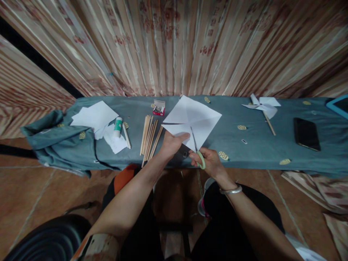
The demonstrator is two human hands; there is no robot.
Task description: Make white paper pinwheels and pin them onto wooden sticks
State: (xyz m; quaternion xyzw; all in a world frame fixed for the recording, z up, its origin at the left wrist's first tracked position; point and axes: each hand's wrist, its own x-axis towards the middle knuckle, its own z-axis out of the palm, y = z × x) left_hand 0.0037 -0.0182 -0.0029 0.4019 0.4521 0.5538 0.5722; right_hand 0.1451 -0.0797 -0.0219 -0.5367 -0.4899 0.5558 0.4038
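A square sheet of white paper [205, 116], turned cornerwise, is held above the cloth-covered table by my left hand [174, 142], thumb on top near its lower left side. One slit runs in from its left corner toward the middle. My right hand [208, 160] grips scissors [201, 159] with pale green handles. Their blades lie across the paper at the lower corner, pointing toward its centre. Just left of the paper are several thin wooden sticks [148, 136] and a small red open box [158, 108] with small metal pieces inside.
Farther left lie white paper sheets [99, 113], a green and white glue stick [118, 126] and a white pen-like stick [126, 136]. On the right are a paper pinwheel [262, 106] on a stick, a black phone [307, 134] and a blue-edged device [338, 106]. A curtain [174, 47] hangs behind.
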